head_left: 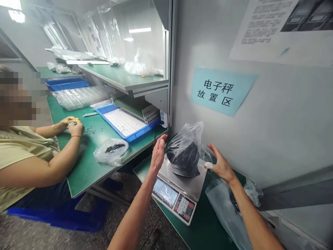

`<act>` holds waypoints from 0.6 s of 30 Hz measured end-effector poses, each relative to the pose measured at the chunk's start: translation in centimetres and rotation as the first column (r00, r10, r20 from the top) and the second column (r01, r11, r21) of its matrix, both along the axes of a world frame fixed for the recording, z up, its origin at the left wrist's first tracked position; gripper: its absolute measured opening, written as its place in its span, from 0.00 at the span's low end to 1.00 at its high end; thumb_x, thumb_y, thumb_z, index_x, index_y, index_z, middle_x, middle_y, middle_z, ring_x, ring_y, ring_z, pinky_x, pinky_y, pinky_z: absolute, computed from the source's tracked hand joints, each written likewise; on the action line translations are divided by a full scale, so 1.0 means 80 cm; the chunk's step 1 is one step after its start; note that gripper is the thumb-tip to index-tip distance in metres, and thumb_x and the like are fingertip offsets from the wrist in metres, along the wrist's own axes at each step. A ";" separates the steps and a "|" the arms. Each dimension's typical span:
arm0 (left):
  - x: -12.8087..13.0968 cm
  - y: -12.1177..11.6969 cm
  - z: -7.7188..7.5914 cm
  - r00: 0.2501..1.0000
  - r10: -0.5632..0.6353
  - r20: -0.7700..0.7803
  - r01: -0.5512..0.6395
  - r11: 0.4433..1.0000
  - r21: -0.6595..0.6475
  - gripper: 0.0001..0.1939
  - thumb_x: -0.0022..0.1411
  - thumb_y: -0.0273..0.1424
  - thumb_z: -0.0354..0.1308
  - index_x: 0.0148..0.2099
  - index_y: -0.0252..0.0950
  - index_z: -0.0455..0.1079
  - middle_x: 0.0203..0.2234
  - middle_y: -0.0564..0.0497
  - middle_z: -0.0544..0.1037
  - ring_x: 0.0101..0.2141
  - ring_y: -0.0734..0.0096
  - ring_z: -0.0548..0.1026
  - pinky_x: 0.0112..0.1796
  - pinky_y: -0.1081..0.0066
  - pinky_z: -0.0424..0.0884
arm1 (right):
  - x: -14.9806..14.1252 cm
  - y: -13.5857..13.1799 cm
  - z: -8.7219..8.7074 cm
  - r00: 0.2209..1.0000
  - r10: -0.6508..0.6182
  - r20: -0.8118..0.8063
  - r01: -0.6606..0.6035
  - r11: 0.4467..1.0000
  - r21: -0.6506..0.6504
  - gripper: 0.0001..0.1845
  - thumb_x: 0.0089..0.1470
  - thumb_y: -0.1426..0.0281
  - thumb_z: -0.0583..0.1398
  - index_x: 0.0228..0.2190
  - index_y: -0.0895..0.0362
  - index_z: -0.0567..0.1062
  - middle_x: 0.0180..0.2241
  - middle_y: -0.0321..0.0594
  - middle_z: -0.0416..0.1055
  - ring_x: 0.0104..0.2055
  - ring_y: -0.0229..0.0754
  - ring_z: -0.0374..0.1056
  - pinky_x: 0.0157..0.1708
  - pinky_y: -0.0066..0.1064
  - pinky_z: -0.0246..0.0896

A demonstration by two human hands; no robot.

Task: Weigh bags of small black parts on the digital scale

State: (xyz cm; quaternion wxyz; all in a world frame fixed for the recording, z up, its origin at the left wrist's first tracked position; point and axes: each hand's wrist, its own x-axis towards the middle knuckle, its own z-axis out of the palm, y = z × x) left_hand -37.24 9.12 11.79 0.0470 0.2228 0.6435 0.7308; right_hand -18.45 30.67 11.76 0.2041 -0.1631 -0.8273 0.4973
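A clear plastic bag full of small black parts sits on the steel platter of an electronic scale. My left hand hovers just left of the bag, fingers stretched out, not gripping it. My right hand is just right of the bag, fingers spread, with a white cover on one fingertip. Neither hand holds anything. The scale's display and keypad face me at the front.
A second plastic bag lies on the green mat under my right forearm. At the left a seated person works at a green bench holding a small bag of black parts, a blue tray and clear trays. The wall is close on the right.
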 end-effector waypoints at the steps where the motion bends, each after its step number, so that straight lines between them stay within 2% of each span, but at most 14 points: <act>1: 0.000 0.001 0.000 1.000 -0.005 -0.014 0.005 1.000 -0.001 0.23 0.68 0.46 0.43 0.57 0.40 0.66 0.56 0.45 0.71 0.58 0.62 0.66 0.58 0.60 0.62 | -0.003 -0.005 0.003 1.000 -0.004 0.019 0.003 1.000 0.029 0.54 0.38 0.53 0.68 0.62 0.52 0.54 0.64 0.48 0.52 0.66 0.55 0.48 0.64 0.54 0.41; 6: 0.002 0.005 0.006 0.995 -0.041 -0.090 0.035 0.997 -0.064 0.25 0.69 0.47 0.42 0.57 0.39 0.66 0.57 0.46 0.70 0.59 0.62 0.65 0.60 0.60 0.57 | -0.026 -0.026 0.025 0.993 0.020 0.113 -0.034 0.992 0.122 0.58 0.36 0.59 0.70 0.64 0.54 0.50 0.65 0.52 0.48 0.66 0.56 0.46 0.64 0.54 0.41; 13: 0.000 0.021 0.025 0.981 -0.108 -0.162 0.093 0.991 -0.096 0.27 0.69 0.48 0.41 0.61 0.39 0.62 0.57 0.45 0.70 0.59 0.62 0.64 0.61 0.61 0.55 | -0.056 -0.027 0.051 0.987 0.064 0.146 -0.092 0.978 0.189 0.64 0.30 0.58 0.72 0.64 0.56 0.49 0.65 0.54 0.46 0.66 0.57 0.44 0.64 0.51 0.41; 18: 0.002 0.028 0.035 0.981 -0.143 -0.128 0.127 0.983 -0.129 0.28 0.68 0.50 0.41 0.62 0.39 0.60 0.56 0.46 0.70 0.59 0.62 0.64 0.61 0.62 0.56 | -0.064 -0.029 0.062 0.985 0.079 0.155 -0.108 0.976 0.189 0.65 0.31 0.59 0.72 0.64 0.57 0.48 0.64 0.52 0.48 0.65 0.58 0.45 0.63 0.49 0.45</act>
